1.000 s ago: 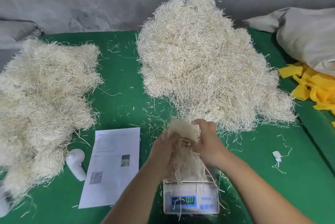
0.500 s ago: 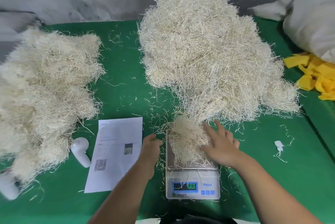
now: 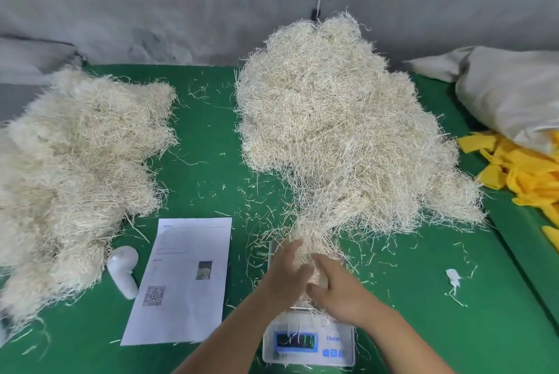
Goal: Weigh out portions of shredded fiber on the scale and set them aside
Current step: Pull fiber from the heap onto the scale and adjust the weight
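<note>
A small digital scale (image 3: 308, 342) with a lit blue display stands at the table's near edge. A portion of pale shredded fiber (image 3: 313, 239) lies on its pan, mostly hidden by my hands. My left hand (image 3: 284, 275) touches the portion's left side with straight fingers. My right hand (image 3: 335, 290) rests against its right side with fingers spread. Just behind the scale rises the big loose fiber pile (image 3: 341, 131). A second heap of fiber (image 3: 75, 162) lies at the far left.
A printed sheet with a QR code (image 3: 181, 283) and a white plastic object (image 3: 122, 271) lie left of the scale. Yellow pieces (image 3: 526, 174) and a grey sack (image 3: 514, 92) sit at the right. A white scrap (image 3: 452, 277) and stray strands dot the green cover (image 3: 205, 137).
The tuft held upright over the scale a second ago now lies on the pan. My left hand, briefly off to the side, has come back against it; my right hand stays on it.
</note>
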Demonstrator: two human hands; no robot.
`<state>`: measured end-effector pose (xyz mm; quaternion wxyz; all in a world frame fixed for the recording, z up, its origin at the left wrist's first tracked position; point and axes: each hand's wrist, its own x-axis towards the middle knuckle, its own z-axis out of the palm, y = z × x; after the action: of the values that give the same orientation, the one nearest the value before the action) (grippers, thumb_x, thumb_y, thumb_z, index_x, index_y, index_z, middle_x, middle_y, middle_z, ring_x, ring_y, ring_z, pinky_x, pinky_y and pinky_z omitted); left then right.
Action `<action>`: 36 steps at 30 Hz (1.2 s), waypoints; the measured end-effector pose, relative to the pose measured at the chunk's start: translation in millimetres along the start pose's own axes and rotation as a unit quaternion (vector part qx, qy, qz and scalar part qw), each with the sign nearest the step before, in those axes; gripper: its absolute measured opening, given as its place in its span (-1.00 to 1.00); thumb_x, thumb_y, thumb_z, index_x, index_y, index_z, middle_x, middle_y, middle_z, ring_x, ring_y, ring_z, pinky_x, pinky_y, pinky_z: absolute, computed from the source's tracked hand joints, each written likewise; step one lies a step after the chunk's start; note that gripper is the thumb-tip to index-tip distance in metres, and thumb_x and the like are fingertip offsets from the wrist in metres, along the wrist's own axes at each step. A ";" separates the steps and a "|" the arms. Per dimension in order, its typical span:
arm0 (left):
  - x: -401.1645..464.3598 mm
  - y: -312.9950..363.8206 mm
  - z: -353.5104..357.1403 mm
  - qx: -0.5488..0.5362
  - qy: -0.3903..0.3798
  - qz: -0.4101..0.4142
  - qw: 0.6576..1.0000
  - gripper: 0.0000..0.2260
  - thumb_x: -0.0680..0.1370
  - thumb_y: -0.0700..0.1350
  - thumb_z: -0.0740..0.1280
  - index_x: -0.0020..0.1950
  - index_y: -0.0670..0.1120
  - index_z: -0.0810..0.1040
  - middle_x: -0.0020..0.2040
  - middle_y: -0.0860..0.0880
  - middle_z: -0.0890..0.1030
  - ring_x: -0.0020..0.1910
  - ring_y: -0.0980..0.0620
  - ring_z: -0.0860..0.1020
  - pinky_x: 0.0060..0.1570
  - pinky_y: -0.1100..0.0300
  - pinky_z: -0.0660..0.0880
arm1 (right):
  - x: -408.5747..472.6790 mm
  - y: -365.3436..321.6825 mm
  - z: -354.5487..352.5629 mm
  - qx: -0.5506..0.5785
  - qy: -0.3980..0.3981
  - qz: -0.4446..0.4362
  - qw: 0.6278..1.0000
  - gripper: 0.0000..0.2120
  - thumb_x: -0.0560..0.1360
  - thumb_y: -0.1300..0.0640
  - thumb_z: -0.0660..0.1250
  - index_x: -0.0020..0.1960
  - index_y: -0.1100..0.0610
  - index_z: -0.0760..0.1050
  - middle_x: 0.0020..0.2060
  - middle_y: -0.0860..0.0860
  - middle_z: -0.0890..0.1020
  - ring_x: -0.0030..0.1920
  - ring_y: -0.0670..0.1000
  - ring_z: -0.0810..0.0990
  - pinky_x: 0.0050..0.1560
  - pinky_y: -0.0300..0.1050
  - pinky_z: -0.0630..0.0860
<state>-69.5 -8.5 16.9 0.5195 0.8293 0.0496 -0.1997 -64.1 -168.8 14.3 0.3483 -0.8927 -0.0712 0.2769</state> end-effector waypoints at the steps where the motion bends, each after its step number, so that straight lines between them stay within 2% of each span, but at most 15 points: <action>1: -4.5 -2.4 -0.6 -0.005 0.029 0.016 0.999 -0.52 0.68 -0.04 0.26 0.60 0.08 0.24 0.61 0.01 0.21 0.54 0.02 0.28 0.51 0.02 0.28 | -5.2 -0.2 -0.4 0.018 0.005 -0.010 1.000 -0.30 0.59 -0.08 0.36 0.63 -0.07 0.13 0.60 -0.07 0.26 0.54 -0.02 0.31 0.57 0.03 0.26; 3: -13.4 -7.8 -7.3 0.004 0.087 0.028 0.996 -0.58 0.67 -0.08 0.28 0.52 0.12 0.34 0.57 0.03 0.33 0.36 0.05 0.48 0.37 0.08 0.42 | -16.4 0.9 -5.4 0.044 0.040 -0.016 0.998 -0.37 0.59 -0.07 0.37 0.59 -0.12 0.21 0.54 -0.14 0.32 0.46 -0.01 0.43 0.51 0.11 0.38; 4: -17.3 -10.0 -11.0 0.019 0.111 0.027 0.993 -0.60 0.66 -0.09 0.28 0.48 0.15 0.38 0.57 0.02 0.34 0.31 -0.01 0.54 0.34 0.01 0.48 | -21.3 3.1 -8.3 0.039 0.070 -0.012 0.997 -0.41 0.60 -0.07 0.36 0.57 -0.11 0.25 0.51 -0.15 0.36 0.42 0.00 0.47 0.46 0.12 0.43; 5: -19.8 -11.9 -14.2 0.046 0.134 0.026 0.990 -0.62 0.65 -0.08 0.28 0.45 0.18 0.41 0.61 0.01 0.30 0.38 -0.10 0.51 0.39 -0.13 0.45 | -25.1 5.3 -11.6 0.011 0.108 -0.001 0.994 -0.45 0.60 -0.07 0.35 0.55 -0.09 0.30 0.48 -0.12 0.40 0.38 0.00 0.50 0.42 0.11 0.46; 6: -21.7 -13.6 -17.0 0.085 0.153 0.028 0.984 -0.64 0.65 -0.05 0.28 0.43 0.20 0.43 0.65 0.01 0.21 0.51 -0.14 0.38 0.50 -0.23 0.31 | -28.5 6.5 -15.6 -0.029 0.145 0.015 0.989 -0.50 0.61 -0.07 0.32 0.52 -0.06 0.34 0.46 -0.06 0.45 0.34 0.02 0.53 0.37 0.11 0.49; 8: -25.7 -13.8 -19.9 0.177 0.171 0.038 0.968 -0.65 0.64 0.02 0.27 0.42 0.24 0.42 0.69 0.01 0.07 0.63 -0.14 0.14 0.58 -0.26 0.00 | -33.2 5.6 -21.7 -0.084 0.179 0.058 0.979 -0.53 0.62 -0.08 0.28 0.50 -0.02 0.37 0.43 0.06 0.46 0.29 0.11 0.56 0.28 0.12 0.53; 11: -31.4 -14.5 -17.3 0.279 0.144 0.049 0.948 -0.58 0.64 0.12 0.23 0.51 0.28 0.32 0.70 0.02 -0.05 0.66 -0.20 -0.04 0.55 -0.33 -0.20 | -37.5 -1.8 -24.1 -0.108 0.129 0.094 0.981 -0.43 0.60 -0.10 0.28 0.57 -0.02 0.27 0.51 0.12 0.31 0.32 0.21 0.53 0.32 0.20 0.50; 14: -34.7 -17.3 -13.2 0.366 0.102 0.065 0.923 -0.53 0.66 0.19 0.20 0.57 0.28 0.22 0.70 0.01 -0.13 0.65 -0.26 -0.12 0.51 -0.36 -0.29 | -39.1 -8.7 -24.0 -0.117 0.112 0.074 0.984 -0.36 0.60 -0.08 0.29 0.62 -0.02 0.18 0.58 0.12 0.20 0.43 0.26 0.44 0.41 0.20 0.43; 19: -23.9 -9.8 -16.6 0.459 0.077 0.091 0.881 -0.50 0.67 0.21 0.18 0.60 0.24 0.18 0.70 -0.05 -0.09 0.64 -0.31 0.00 0.56 -0.37 -0.11 | -31.3 -19.2 -13.8 -0.136 0.090 0.043 0.986 -0.30 0.58 -0.07 0.34 0.63 -0.04 0.14 0.61 0.12 0.13 0.50 0.28 0.34 0.48 0.24 0.35; 23: -17.3 -8.3 -15.7 0.461 0.066 0.108 0.878 -0.47 0.65 0.17 0.24 0.61 0.18 0.24 0.70 -0.13 -0.01 0.61 -0.33 0.10 0.57 -0.32 -0.06 | -19.5 -30.2 -2.8 -0.148 0.082 0.057 0.984 -0.27 0.58 -0.08 0.36 0.65 -0.03 0.11 0.63 0.18 0.05 0.53 0.35 0.27 0.48 0.28 0.33; 27: -14.9 -9.1 -19.2 0.425 0.050 0.136 0.894 -0.48 0.64 0.13 0.28 0.60 0.16 0.29 0.69 -0.15 0.00 0.61 -0.35 0.07 0.57 -0.31 -0.09 | -14.7 -39.7 5.7 -0.142 0.100 0.071 0.982 -0.26 0.57 -0.06 0.36 0.64 -0.01 0.10 0.62 0.21 0.07 0.53 0.36 0.25 0.48 0.25 0.32; 31: -18.1 -6.9 -27.0 0.386 0.065 0.154 0.907 -0.47 0.61 0.02 0.32 0.59 0.11 0.33 0.69 -0.15 0.05 0.62 -0.33 0.08 0.58 -0.30 -0.07 | -13.0 -42.0 6.6 -0.136 0.120 0.069 0.981 -0.28 0.56 -0.06 0.36 0.63 -0.03 0.13 0.62 0.17 0.10 0.54 0.35 0.23 0.48 0.28 0.32; 36: -17.8 -5.3 -30.9 0.371 0.076 0.172 0.910 -0.46 0.58 -0.03 0.35 0.57 0.07 0.37 0.67 -0.16 0.13 0.60 -0.29 0.15 0.57 -0.26 -0.01 | -13.9 -34.8 1.3 -0.150 0.161 0.071 0.973 -0.31 0.57 -0.07 0.35 0.63 -0.02 0.18 0.62 0.17 0.12 0.57 0.32 0.15 0.54 0.21 0.19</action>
<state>-78.7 23.4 31.0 0.1957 0.9707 -0.1314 -0.0475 -74.2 -146.4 42.7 0.1965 -0.9705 0.0087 0.1395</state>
